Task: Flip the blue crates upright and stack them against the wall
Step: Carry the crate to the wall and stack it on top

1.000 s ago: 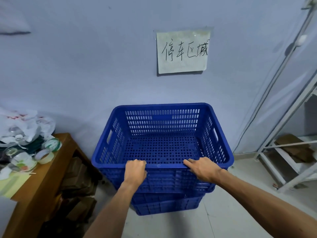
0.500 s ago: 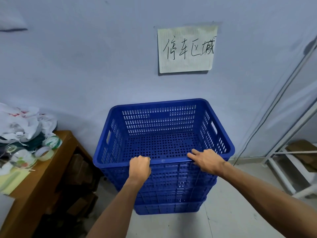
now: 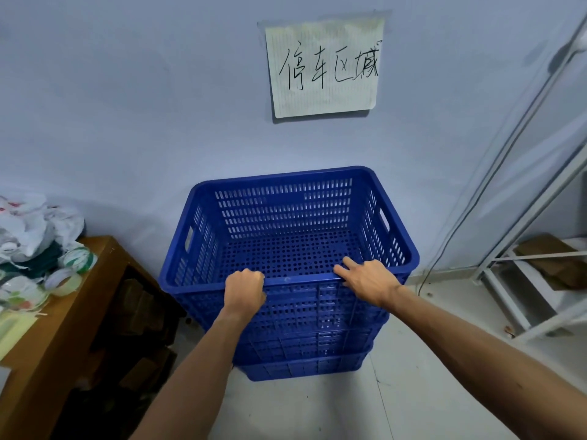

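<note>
A stack of blue perforated crates (image 3: 305,347) stands upright on the pale floor against the blue-grey wall (image 3: 127,106). The top crate (image 3: 286,217) is nested in the ones beneath and is empty. My left hand (image 3: 244,292) is curled over its near rim, left of centre. My right hand (image 3: 365,282) lies on the same rim further right, fingers spread over the edge and pointing into the crate.
A wooden table (image 3: 63,319) at the left holds plastic bags (image 3: 28,230) and tape rolls (image 3: 79,260), with dark clutter beneath. A white metal rack (image 3: 521,281) with cardboard stands at the right. A handwritten paper sign (image 3: 324,68) hangs above the crates; a cable (image 3: 444,242) runs down the wall.
The top crate has sunk deeper into the stack, so less of the lower crates shows. Both hands stayed on its near rim. The view shifted slightly.
</note>
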`<state>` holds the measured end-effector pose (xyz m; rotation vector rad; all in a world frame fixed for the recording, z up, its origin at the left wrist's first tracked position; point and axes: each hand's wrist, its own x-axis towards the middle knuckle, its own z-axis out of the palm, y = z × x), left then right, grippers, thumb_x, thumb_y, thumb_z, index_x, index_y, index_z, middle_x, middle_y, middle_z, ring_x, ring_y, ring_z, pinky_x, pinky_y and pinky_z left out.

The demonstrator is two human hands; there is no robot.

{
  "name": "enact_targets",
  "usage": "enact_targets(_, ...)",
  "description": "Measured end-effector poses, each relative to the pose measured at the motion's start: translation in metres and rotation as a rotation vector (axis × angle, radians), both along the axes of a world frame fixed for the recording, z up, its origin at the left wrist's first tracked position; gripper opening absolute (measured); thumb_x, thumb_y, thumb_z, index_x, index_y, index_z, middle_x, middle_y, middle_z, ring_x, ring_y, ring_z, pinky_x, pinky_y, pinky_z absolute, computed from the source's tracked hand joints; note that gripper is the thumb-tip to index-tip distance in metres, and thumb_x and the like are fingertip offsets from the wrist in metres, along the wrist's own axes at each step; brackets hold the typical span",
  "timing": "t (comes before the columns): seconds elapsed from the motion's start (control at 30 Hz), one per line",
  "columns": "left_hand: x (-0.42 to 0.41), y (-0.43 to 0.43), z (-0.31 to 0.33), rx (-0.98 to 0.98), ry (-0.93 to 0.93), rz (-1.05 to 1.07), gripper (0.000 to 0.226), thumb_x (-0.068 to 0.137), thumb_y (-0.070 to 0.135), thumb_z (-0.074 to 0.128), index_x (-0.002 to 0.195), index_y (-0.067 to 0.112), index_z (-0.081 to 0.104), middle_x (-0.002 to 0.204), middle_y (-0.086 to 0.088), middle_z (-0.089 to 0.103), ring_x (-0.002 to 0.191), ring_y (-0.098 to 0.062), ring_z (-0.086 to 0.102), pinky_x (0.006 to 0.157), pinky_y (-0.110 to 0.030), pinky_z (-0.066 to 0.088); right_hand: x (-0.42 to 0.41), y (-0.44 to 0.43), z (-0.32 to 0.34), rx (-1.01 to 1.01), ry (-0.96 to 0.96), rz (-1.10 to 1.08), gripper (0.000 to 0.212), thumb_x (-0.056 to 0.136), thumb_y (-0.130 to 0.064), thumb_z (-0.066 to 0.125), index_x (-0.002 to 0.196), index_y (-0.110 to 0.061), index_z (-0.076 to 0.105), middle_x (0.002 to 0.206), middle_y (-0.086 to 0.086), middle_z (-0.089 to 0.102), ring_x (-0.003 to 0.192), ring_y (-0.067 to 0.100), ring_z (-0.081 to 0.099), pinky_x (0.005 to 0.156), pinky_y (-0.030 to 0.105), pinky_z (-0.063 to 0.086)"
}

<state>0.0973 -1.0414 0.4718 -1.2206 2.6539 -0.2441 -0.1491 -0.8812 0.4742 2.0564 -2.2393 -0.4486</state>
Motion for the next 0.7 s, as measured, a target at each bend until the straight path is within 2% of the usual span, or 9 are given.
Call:
enact_targets(0.07,0.003,0.004,-0.004,0.018,0.034,0.002,0.017,0.092,0.033,0.063,0.081,0.023,0.054,0.055,0.005,0.040,0.047,-0.013,0.037,0.050,-0.028,0.034,0.002,0.002,-0.003,0.003,-0.001,-0.012,0.032,0.103,-0.028,0.040,0.132,-0.022,0.028,0.120,0.008,0.047,0.046,0.025,0.046,0.042,0.034,0.031)
enact_targets(0.1,0.005,0.006,-0.006,0.023,0.057,-0.004,0.013,0.092,0.033,0.063,0.087,0.022,0.059,0.059,0.005,0.045,0.053,-0.015,0.046,0.055,-0.029,0.038,0.003,0.002,-0.004,0.006,0.001,-0.025,0.032,0.103,-0.026,0.041,0.132,-0.023,0.028,0.120,0.008,0.047,0.047,0.025,0.048,0.042,0.034,0.031)
enact_targets(0.17,0.011,0.008,-0.014,0.019,0.109,-0.047,0.023,0.093,0.035,0.063,0.106,0.017,0.060,0.082,0.000,0.062,0.081,-0.021,0.061,0.077,-0.035,0.047,0.007,0.002,-0.005,0.013,0.013,-0.046,0.033,0.103,-0.024,0.041,0.133,-0.023,0.028,0.119,0.008,0.048,0.051,0.026,0.053,0.043,0.034,0.030)
enact_targets(0.2,0.015,0.006,-0.019,0.030,0.137,-0.080,0.029,0.094,0.035,0.062,0.116,0.015,0.057,0.097,-0.003,0.064,0.095,-0.024,0.061,0.087,-0.038,0.046,0.008,0.001,-0.005,0.019,0.016,-0.050,0.035,0.103,-0.023,0.041,0.134,-0.023,0.027,0.118,0.008,0.049,0.052,0.026,0.052,0.044,0.034,0.030)
enact_targets(0.27,0.024,0.001,-0.023,0.053,0.176,-0.139,0.034,0.097,0.034,0.057,0.124,0.013,0.051,0.110,-0.006,0.060,0.105,-0.027,0.056,0.094,-0.040,0.044,0.010,0.001,-0.006,0.025,0.011,-0.063,0.036,0.103,-0.022,0.041,0.135,-0.023,0.027,0.113,0.008,0.051,0.054,0.026,0.050,0.046,0.035,0.032)
enact_targets(0.33,0.036,-0.005,-0.025,0.053,0.198,-0.145,0.029,0.099,0.034,0.053,0.121,0.015,0.051,0.107,-0.004,0.057,0.099,-0.026,0.054,0.091,-0.038,0.043,0.013,0.002,-0.009,0.002,-0.021,-0.091,0.037,0.101,-0.018,0.042,0.135,-0.022,0.029,0.110,0.008,0.051,0.066,0.028,0.054,0.055,0.037,0.038)
enact_targets(0.43,0.057,-0.012,-0.027,0.010,0.232,-0.104,0.026,0.099,0.035,0.053,0.115,0.015,0.052,0.100,-0.003,0.055,0.092,-0.024,0.053,0.087,-0.036,0.043,0.021,0.005,-0.018,-0.065,-0.060,-0.136,0.041,0.097,-0.013,0.043,0.136,-0.020,0.031,0.116,0.010,0.049,0.088,0.031,0.053,0.078,0.042,0.041)
enact_targets(0.57,0.068,-0.021,-0.023,-0.053,0.157,-0.174,0.026,0.101,0.034,0.049,0.118,0.014,0.050,0.099,-0.003,0.056,0.089,-0.024,0.056,0.084,-0.036,0.044,0.024,0.005,-0.023,-0.118,-0.085,-0.182,0.036,0.098,-0.023,0.042,0.133,-0.019,0.036,0.117,0.009,0.050,0.093,0.032,0.051,0.083,0.044,0.040)
enact_targets(0.7,0.063,-0.030,-0.010,-0.081,0.056,-0.295,0.026,0.103,0.036,0.044,0.115,0.013,0.049,0.093,-0.001,0.057,0.079,-0.021,0.058,0.062,-0.031,0.040,0.016,0.000,-0.022,-0.122,-0.103,-0.164,0.038,0.098,-0.044,0.043,0.129,-0.021,0.039,0.119,0.007,0.048,0.099,0.031,0.053,0.086,0.044,0.040)
